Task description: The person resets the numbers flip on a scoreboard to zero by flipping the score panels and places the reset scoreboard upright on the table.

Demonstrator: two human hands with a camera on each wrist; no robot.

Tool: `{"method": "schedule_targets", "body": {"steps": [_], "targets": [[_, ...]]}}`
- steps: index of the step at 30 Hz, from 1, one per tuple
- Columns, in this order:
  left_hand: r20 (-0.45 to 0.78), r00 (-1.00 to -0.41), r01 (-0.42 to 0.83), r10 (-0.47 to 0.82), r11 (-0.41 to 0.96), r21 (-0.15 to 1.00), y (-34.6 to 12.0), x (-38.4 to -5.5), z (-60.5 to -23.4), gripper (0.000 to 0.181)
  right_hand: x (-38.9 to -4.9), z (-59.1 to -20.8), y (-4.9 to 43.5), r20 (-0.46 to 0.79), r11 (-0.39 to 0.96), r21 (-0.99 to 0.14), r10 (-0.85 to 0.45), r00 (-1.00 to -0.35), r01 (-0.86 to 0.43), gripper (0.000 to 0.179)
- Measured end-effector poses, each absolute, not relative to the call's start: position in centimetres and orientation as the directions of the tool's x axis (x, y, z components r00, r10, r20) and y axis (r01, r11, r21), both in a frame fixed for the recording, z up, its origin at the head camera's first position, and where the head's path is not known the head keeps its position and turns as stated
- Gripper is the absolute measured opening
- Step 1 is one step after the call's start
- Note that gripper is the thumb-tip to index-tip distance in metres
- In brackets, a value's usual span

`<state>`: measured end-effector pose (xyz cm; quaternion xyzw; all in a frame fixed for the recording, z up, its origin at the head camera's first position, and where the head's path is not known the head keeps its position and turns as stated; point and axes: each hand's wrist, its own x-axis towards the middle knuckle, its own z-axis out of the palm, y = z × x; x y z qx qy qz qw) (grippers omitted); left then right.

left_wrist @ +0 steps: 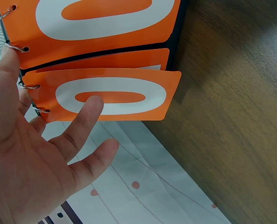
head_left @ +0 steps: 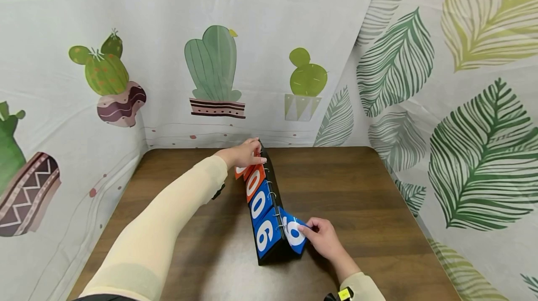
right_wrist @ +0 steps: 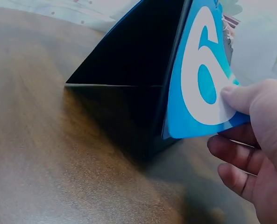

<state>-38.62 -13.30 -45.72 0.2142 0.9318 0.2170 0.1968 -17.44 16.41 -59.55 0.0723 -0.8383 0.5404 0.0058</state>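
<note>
A tabletop flip scoreboard [head_left: 275, 184], a black tent-shaped stand with ring-bound number cards, stretches away from me. Its left face shows orange 0 cards, a blue 0 card [head_left: 259, 202] and a blue 6 card [head_left: 267, 235]. My left hand [head_left: 244, 154] grips the far end at the ringed top edge. In the left wrist view, two of its fingers extend before the end orange 0 card [left_wrist: 111, 97], which stands away from the card behind. On the right face, my right hand [head_left: 325, 238] pinches another blue 6 card [right_wrist: 201, 79] by its lower corner, bending it outward.
The scoreboard stands on a brown wooden table [head_left: 336, 189]. A white curtain [head_left: 269, 6] with printed cacti hangs along the back, and leaf-patterned cloth [head_left: 483, 118] covers the right side.
</note>
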Motion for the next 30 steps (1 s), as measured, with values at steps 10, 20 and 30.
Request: {"method": "schedule_targets", "body": {"steps": [10,20,30], "targets": [[-0.299,-0.832,0.295,0.466,0.83,0.473,-13.3,-39.6,-46.4,0.038,-18.2,-58.1,18.6,-0.163,0.14,-0.982,-0.307,-0.937,0.125,0.031],[-0.294,-0.819,0.309,0.492,0.811,0.496,-13.3,-38.6,-45.6,0.04,-18.7,-54.5,22.1,-0.236,-0.07,-0.945,-0.529,-0.815,0.319,0.043],[-0.296,-0.823,0.304,0.486,0.816,0.492,-13.2,-38.5,-45.4,0.041,-18.6,-51.6,22.0,-0.091,-0.235,-0.943,-0.497,-0.863,0.235,0.041]]}}
